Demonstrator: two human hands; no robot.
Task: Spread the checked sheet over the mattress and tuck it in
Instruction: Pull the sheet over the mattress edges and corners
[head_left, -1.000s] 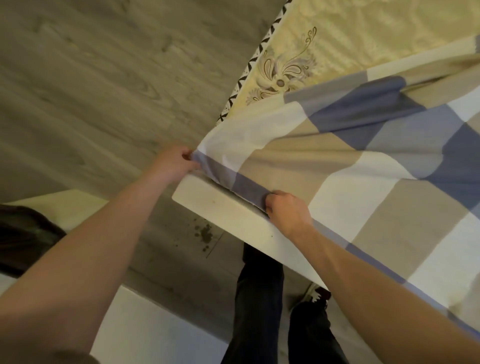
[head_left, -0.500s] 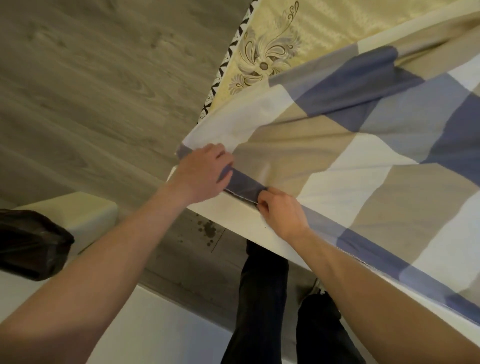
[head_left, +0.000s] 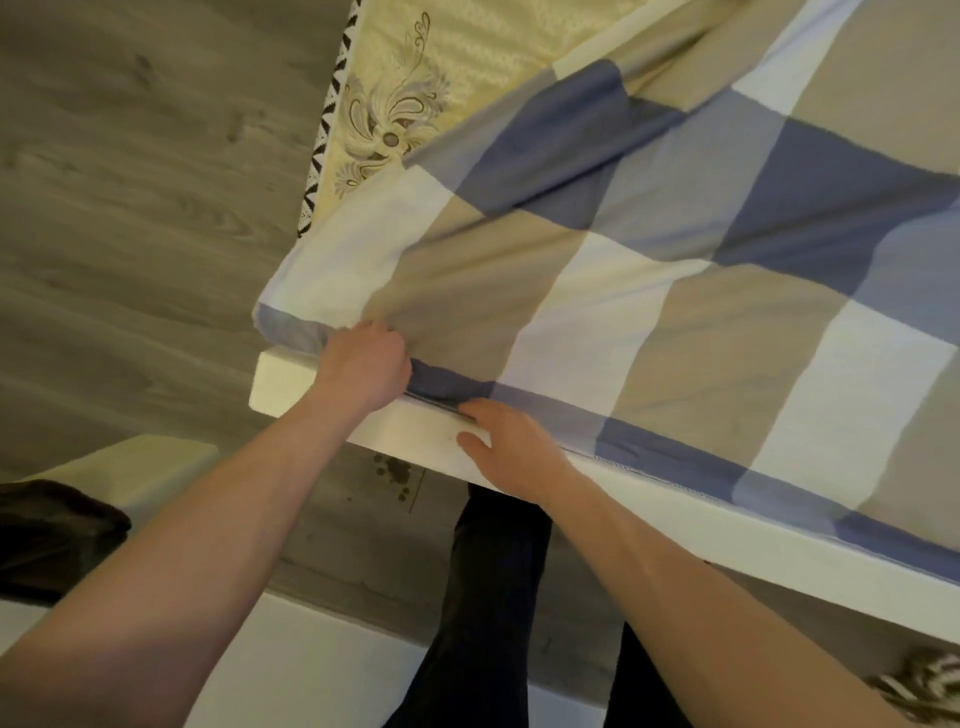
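Note:
The checked sheet (head_left: 649, 291), in blue, tan and white squares, lies over the near corner of the mattress (head_left: 467, 67), whose cream patterned top shows beyond it. My left hand (head_left: 366, 369) is closed on a fold of the sheet at the mattress edge near the corner. My right hand (head_left: 506, 447) lies flatter beside it, its fingertips pushed into the gap between the sheet's blue hem and the white bed frame (head_left: 675, 519), thumb resting on the frame.
Grey wood floor (head_left: 130, 208) lies left of the bed. A pale low furniture piece (head_left: 140, 467) with a dark item (head_left: 47, 535) on it sits at lower left. My dark-trousered legs (head_left: 488, 597) stand against the frame.
My left hand slid from the sheet's corner along the edge toward my right hand and closed on the fabric. The sheet's corner now hangs down over the mattress corner.

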